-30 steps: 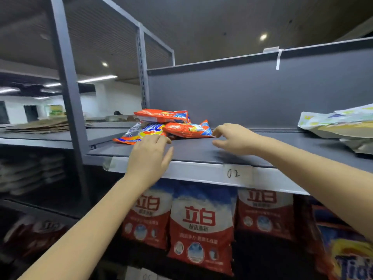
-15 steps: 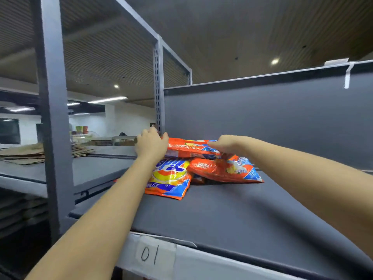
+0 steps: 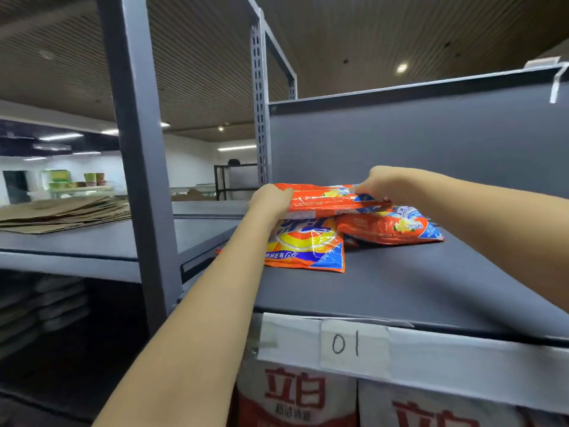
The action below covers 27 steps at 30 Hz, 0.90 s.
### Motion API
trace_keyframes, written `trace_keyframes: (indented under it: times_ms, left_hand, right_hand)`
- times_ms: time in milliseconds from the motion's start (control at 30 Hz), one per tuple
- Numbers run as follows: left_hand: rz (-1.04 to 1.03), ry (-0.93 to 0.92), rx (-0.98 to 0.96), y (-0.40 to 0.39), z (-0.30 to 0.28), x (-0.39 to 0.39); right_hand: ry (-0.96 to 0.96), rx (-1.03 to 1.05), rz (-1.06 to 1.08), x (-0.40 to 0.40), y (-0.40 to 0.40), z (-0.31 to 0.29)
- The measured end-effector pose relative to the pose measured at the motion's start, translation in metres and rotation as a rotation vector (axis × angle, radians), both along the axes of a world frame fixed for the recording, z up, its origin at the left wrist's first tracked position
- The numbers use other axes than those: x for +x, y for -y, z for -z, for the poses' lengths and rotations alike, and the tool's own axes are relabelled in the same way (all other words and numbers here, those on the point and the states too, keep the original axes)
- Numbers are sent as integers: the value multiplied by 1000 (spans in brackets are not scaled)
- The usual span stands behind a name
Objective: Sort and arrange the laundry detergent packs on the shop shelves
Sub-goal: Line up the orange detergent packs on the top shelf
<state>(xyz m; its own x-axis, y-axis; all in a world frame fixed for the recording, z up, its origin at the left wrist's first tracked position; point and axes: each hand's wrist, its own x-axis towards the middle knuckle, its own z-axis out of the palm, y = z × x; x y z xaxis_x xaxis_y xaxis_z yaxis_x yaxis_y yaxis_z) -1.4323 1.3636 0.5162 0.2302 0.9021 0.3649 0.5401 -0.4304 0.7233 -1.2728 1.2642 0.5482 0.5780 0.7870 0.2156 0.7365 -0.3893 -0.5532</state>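
Three orange detergent packs lie in a small pile at the back left of the grey top shelf (image 3: 400, 288). The top orange pack (image 3: 323, 198) is held at both ends: my left hand (image 3: 271, 200) grips its left end and my right hand (image 3: 385, 186) pinches its right end. Under it lies a pack with a yellow and blue swirl (image 3: 308, 245), facing me. A third orange pack (image 3: 391, 224) rests to its right, partly under the top one.
A grey upright post (image 3: 138, 149) stands left of my left arm. The shelf's back panel (image 3: 415, 143) rises behind the packs. A paper label "01" (image 3: 346, 345) marks the shelf edge. Red and white detergent bags (image 3: 295, 396) hang below. Flattened cardboard (image 3: 61, 214) lies on the neighbouring shelf.
The view has moved left along the shelf, from label 02 to label 01, and closer. Both hands reached from the shelf front to the pile and took hold of the top pack.
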Motion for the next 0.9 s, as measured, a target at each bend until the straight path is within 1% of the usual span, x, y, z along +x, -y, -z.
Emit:
trace_keyframes:
  times_ms: [100, 167, 233, 267, 333, 400, 433, 500, 600, 667, 767, 900]
  left_hand:
    - [136, 197, -125, 4, 13, -24]
    - [256, 357, -288, 6, 22, -38]
    - [362, 464, -427, 15, 28, -50]
    - [400, 489, -484, 23, 30, -56]
    - [491, 527, -608, 42, 30, -68]
    - [598, 554, -723, 57, 27, -78]
    - [653, 555, -753, 65, 26, -82]
    - [742, 537, -724, 81, 23, -87]
    - [869, 562, -576, 105, 27, -94]
    - [965, 627, -490, 124, 32, -98]
    - [1072, 760, -415, 160, 44, -99]
    - [1222, 822, -346, 216, 65, -86]
  right_hand:
    - [-218, 156, -35, -8, 17, 8]
    - [-333, 231, -18, -16, 31, 18]
    - [-397, 266, 10, -25, 47, 27]
    - [-433, 278, 17, -31, 57, 31]
    - [-581, 304, 8, -41, 77, 37]
    - [-716, 279, -63, -52, 96, 44]
    - [-748, 259, -103, -57, 104, 48]
    - [-759, 276, -160, -69, 123, 53]
    - [-763, 389, -178, -87, 158, 57]
    - [-793, 459, -213, -94, 186, 61]
    - [-884, 539, -216, -99, 228, 72]
    - [-903, 515, -166, -100, 293, 81]
